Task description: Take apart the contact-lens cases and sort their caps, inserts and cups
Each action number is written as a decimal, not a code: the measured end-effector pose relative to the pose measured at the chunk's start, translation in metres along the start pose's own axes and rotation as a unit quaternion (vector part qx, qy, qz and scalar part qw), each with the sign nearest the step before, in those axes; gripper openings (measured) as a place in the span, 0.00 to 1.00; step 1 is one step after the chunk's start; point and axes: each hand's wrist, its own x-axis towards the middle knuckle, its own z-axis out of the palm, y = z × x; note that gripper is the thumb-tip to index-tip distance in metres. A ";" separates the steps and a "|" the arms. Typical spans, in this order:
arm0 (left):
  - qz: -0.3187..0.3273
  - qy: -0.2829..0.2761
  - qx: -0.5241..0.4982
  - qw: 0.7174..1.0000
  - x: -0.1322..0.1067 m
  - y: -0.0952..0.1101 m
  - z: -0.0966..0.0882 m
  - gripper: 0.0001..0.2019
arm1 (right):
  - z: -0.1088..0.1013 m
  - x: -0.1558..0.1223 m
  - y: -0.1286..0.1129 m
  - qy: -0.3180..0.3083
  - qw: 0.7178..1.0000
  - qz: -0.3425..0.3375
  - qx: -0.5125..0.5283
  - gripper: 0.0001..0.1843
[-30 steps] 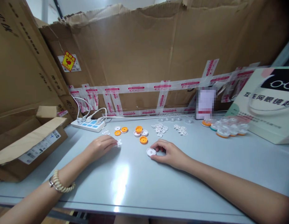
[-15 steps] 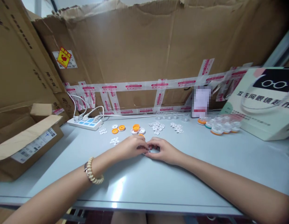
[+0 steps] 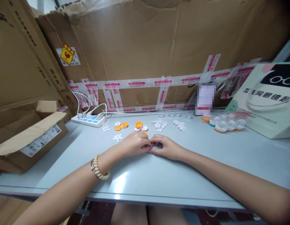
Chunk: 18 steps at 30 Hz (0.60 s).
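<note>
My left hand (image 3: 137,144) and my right hand (image 3: 167,147) meet over the middle of the table, fingertips touching. Both are closed in a pinch around something small that the fingers hide. Just beyond my left hand are round orange and white caps (image 3: 138,125), one orange cap partly covered by the hand. Farther left sits another group of orange and white round caps (image 3: 124,125). Small white discs (image 3: 117,137) lie left of my left hand. White flower-like plastic pieces (image 3: 159,125) are spread beyond the hands, with more white pieces (image 3: 179,125) to their right.
Clear-topped round containers with coloured bases (image 3: 226,122) stand at the right, near a paper bag (image 3: 264,115). A phone (image 3: 205,99) leans on the large cardboard box (image 3: 135,47). At left are a power strip (image 3: 88,120) and an open carton (image 3: 47,137).
The view has shifted slightly. My fingers have drawn closer together, and the white rim seen between them before is now hidden.
</note>
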 end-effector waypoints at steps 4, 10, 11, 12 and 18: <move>0.049 0.033 0.045 0.997 -0.002 -0.003 0.004 0.07 | 0.001 0.000 0.001 0.006 1.000 0.000 0.003 0.07; 0.125 0.035 0.105 0.986 -0.001 -0.006 0.003 0.11 | 0.001 0.000 0.000 0.006 1.000 0.000 0.004 0.06; 0.128 0.041 0.106 0.985 0.000 -0.006 0.004 0.11 | 0.001 0.000 -0.001 0.006 1.000 0.001 0.004 0.06; 0.126 0.049 0.102 0.986 0.000 -0.007 0.006 0.10 | 0.001 0.000 -0.001 0.007 1.000 0.002 0.003 0.06; 0.088 0.130 0.061 0.986 0.001 -0.008 0.003 0.09 | 0.001 -0.001 -0.001 0.008 1.000 0.012 0.025 0.09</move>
